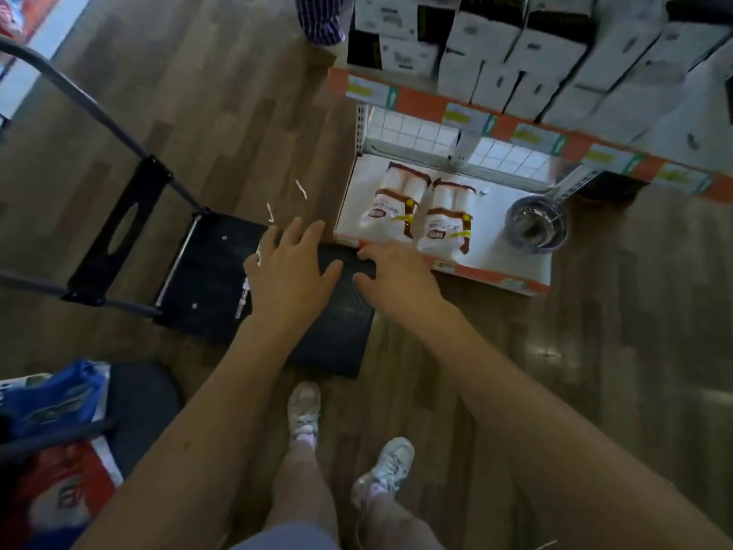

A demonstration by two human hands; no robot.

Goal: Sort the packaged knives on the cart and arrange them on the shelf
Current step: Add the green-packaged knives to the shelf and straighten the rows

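Both hands (291, 267) (390, 269) spread, empty — over bare cart (206, 279); shelf (511, 271) — two packages (420, 212); bowl (535, 226)

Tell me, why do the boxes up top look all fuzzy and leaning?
In the head view, the white boxes at the top edge are blurred and splay outward from the wide-angle lens; the hands, left and right, over the dark cart are slightly soft; a glare patch shines on the wooden floor at right.

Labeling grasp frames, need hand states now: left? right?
Left hand: open, fingers spread, holding nothing, over the black ribbed cart platform.
Right hand: open, palm down, holding nothing, at the platform's edge near the white bottom shelf.
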